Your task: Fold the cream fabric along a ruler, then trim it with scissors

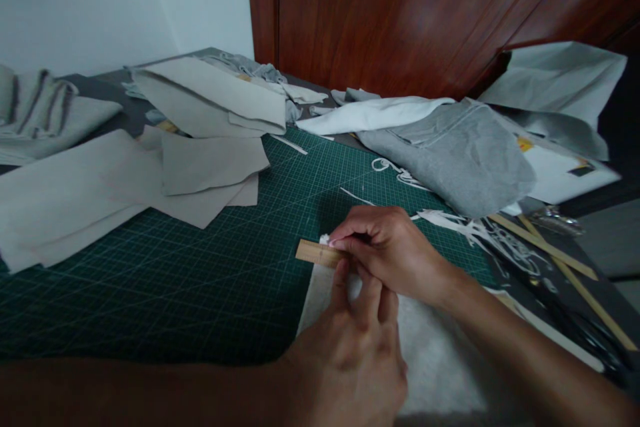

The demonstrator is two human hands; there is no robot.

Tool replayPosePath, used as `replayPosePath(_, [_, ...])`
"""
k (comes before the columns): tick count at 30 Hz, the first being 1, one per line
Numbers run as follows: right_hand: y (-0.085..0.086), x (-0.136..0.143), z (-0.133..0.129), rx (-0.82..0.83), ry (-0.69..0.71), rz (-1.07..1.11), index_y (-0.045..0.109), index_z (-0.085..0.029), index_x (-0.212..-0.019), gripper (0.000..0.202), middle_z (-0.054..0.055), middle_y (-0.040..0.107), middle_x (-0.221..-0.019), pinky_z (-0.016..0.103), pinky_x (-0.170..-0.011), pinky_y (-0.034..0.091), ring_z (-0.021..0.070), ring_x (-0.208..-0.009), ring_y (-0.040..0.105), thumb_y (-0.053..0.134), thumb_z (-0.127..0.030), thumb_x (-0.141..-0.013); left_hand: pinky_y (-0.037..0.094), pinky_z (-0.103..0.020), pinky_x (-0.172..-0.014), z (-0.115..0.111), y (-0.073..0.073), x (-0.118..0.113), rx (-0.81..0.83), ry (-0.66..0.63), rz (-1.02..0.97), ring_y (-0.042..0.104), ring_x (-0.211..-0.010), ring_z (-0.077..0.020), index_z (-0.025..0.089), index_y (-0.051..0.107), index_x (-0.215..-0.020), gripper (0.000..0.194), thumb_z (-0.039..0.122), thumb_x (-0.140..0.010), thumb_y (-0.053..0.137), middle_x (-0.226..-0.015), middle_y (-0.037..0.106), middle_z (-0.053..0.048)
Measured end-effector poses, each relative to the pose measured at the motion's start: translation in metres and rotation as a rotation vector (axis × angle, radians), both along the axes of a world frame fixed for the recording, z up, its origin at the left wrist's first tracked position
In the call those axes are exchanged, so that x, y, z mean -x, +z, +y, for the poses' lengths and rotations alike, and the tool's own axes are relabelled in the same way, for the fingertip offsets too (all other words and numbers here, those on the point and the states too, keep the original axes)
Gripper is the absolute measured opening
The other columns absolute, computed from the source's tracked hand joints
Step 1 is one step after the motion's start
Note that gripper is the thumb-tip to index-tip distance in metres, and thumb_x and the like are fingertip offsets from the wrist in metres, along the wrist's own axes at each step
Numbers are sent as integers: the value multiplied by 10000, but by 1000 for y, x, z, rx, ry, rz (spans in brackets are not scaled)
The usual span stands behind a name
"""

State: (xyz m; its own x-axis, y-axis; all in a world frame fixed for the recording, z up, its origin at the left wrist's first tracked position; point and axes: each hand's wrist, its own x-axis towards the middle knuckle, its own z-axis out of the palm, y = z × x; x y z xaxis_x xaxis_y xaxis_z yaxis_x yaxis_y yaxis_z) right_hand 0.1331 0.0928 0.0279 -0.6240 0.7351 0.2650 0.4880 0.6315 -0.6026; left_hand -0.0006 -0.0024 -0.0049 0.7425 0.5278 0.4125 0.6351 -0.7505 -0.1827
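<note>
A short wooden ruler (314, 253) lies across the far edge of a pale grey-white cloth (435, 353) on a green cutting mat (230, 293). My left hand (357, 353) rests on the cloth, its bent fingertips holding the ruler down. Just beyond it, my right hand (393, 247) is closed in a pinch on the cloth's edge, where a small white tuft shows beside the ruler. The ruler's right end is hidden under my fingers.
Cut light-grey fabric pieces (90, 180) spread over the left. A grey folded cloth (450, 160) and white strips (450, 221) lie at the right, near wooden sticks (550, 250) and dark-handled tools (575, 327). Behind stands a reddish-brown wooden panel (390, 20).
</note>
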Motion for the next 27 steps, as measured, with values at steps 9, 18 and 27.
replayPosePath(9, [8,-5,-3,-33,-3,-78,829,-119,-863,236,35,761,-793,241,-648,497,143,-701,711,706,76,-915,512,-665,-979,0,-2,0,-19,-32,19,681,-1174,-489,146,876,-1013,426,477,-964,612,-1174,763,-257])
replayPosePath(18, [12,-11,-8,-20,-39,-120,831,-125,-849,238,38,767,-790,252,-654,492,151,-705,710,711,74,-900,470,-699,-983,0,-2,0,-7,-36,23,664,-1172,-518,181,886,-934,407,514,-929,652,-1188,754,-273])
replayPosePath(27, [10,-22,-11,-20,-73,-126,842,-130,-875,268,40,783,-805,251,-658,497,154,-715,728,684,87,-881,488,-674,-949,-1,-4,2,-22,-25,37,674,-1154,-499,191,887,-938,415,531,-926,648,-1174,760,-263])
